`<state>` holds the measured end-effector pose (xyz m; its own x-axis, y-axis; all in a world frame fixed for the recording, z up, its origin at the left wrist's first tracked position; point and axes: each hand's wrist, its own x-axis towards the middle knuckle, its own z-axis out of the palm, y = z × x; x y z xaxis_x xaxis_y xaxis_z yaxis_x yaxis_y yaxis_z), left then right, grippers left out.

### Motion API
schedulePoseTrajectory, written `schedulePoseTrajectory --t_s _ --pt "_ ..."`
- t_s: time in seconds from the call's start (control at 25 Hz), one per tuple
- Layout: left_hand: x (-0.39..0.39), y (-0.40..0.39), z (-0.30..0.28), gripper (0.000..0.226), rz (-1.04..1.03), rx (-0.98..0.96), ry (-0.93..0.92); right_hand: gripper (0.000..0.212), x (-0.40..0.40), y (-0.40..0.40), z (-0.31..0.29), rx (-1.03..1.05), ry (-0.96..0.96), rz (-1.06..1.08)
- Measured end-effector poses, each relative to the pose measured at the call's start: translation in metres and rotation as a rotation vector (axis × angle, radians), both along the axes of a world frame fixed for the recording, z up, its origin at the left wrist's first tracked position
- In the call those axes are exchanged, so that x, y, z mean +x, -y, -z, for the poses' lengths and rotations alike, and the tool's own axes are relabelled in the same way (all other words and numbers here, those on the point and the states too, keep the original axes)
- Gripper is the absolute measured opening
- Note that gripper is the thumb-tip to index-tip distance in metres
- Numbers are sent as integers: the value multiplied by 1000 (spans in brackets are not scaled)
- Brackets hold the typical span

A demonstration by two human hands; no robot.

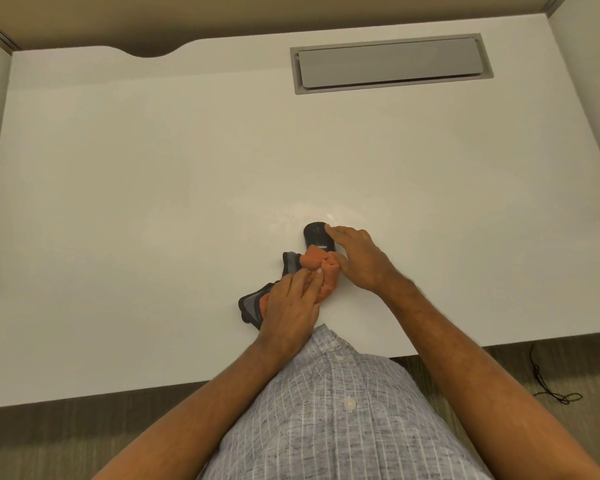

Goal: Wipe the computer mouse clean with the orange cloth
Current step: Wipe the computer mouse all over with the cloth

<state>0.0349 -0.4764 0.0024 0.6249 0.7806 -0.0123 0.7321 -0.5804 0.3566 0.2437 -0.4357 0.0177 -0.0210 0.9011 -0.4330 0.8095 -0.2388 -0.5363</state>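
A black computer mouse (315, 234) rests on the white desk (153, 202), a little right of centre and near the front edge. My right hand (359, 259) lies over its right side, fingertips on top and thumb at its near end. The orange cloth (321, 268), with dark grey edging, is bunched against the mouse's near side. My left hand (290, 306) holds the cloth, its fingers pressing the orange folds toward the mouse. Part of the cloth is hidden under this hand.
A grey cable hatch (390, 64) is set into the desk at the back right. Partition walls stand on both sides and behind. A thin black cable (548, 386) lies on the floor at the right. My striped shirt fills the bottom centre.
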Motion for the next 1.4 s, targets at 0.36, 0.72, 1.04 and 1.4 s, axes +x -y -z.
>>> schedulePoseTrajectory --t_s 0.36,0.72,1.04,1.4 --pt "21 -44 -10 64 -188 -181 104 49 5 -4 -3 16 -8 -31" --pt "44 -104 -10 50 -213 -231 45 56 0 -5 -8 -13 28 -21" --pt "34 -30 -5 65 -212 -146 21 44 -1 -3 -10 -20 1 -8" --pt "1 2 7 79 88 26 -147 59 0 -2 -9 -26 -3 1"
